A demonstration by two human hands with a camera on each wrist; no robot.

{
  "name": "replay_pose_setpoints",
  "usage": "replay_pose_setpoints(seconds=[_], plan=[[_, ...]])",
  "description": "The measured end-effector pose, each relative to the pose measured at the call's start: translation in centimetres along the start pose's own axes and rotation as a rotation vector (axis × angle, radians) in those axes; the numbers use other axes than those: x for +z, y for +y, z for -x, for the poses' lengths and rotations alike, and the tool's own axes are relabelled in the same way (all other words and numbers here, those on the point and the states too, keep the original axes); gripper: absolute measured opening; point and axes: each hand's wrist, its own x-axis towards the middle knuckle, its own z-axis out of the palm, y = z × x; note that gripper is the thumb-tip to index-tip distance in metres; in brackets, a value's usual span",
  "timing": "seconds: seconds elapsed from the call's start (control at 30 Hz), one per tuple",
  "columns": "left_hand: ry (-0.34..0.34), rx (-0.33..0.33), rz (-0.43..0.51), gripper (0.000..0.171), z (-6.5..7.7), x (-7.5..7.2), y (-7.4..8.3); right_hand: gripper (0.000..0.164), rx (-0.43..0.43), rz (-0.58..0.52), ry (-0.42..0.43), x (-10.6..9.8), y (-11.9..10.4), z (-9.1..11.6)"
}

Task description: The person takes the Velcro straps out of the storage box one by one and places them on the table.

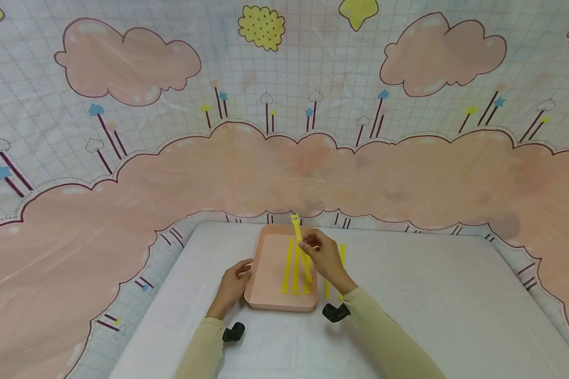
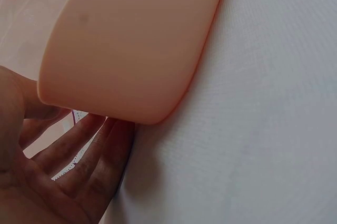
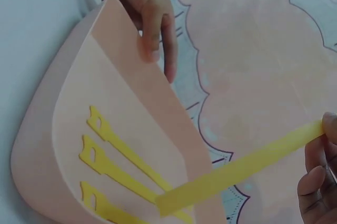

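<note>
Yellow strap: off the tray floor, over the tray's right half, long tail angled down toward the near side, slotted head up at the far end. Can't tell if the tail tip touches anything below. Right hand: thumb and fingers pinch the strap partway along. Probably a light pinch because the part is thin and flat; gripping there leaves both ends free to turn.

Tray: pink, raised rim, three more straps on its floor. Those lie side by side, roughly parallel, heads at the near end, the opposite way to the held one. Spacing looks deliberate, probably so none overlap and each can be picked up singly.

Left hand: on the tray's left side, fingers relaxed and extended against the outer wall, no clench. Can't tell whether the thumb hooks over the rim. Reads as steadying, so the tray won't skate while the other hand works.

Two loose straps just right of the tray, on the table, partly behind the right forearm; likely parked there for easy right-hand reach. Their head ends aren't clear.

Table: white cover. Beyond it, patterned cloth with pink clouds.
</note>
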Motion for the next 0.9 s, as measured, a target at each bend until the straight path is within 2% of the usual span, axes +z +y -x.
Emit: replay_pose_setpoints(seconds=[0.13,0.4,0.9], plan=[[-0.004,0.006,-0.001,0.041,-0.1,0.1,-0.2,0.017,0.053,-0.067,0.003,-0.7,0.4,0.4],[0.012,0.009,-0.01,0.04,-0.1,0.1,-0.3,0.017,0.181,-0.133,0.006,-2.1,1.1,0.9],[0.011,0.013,-0.006,0.039,0.0,0.1,-0.1,0.023,0.266,-0.21,0.054,-5.5,1.1,2.1]])
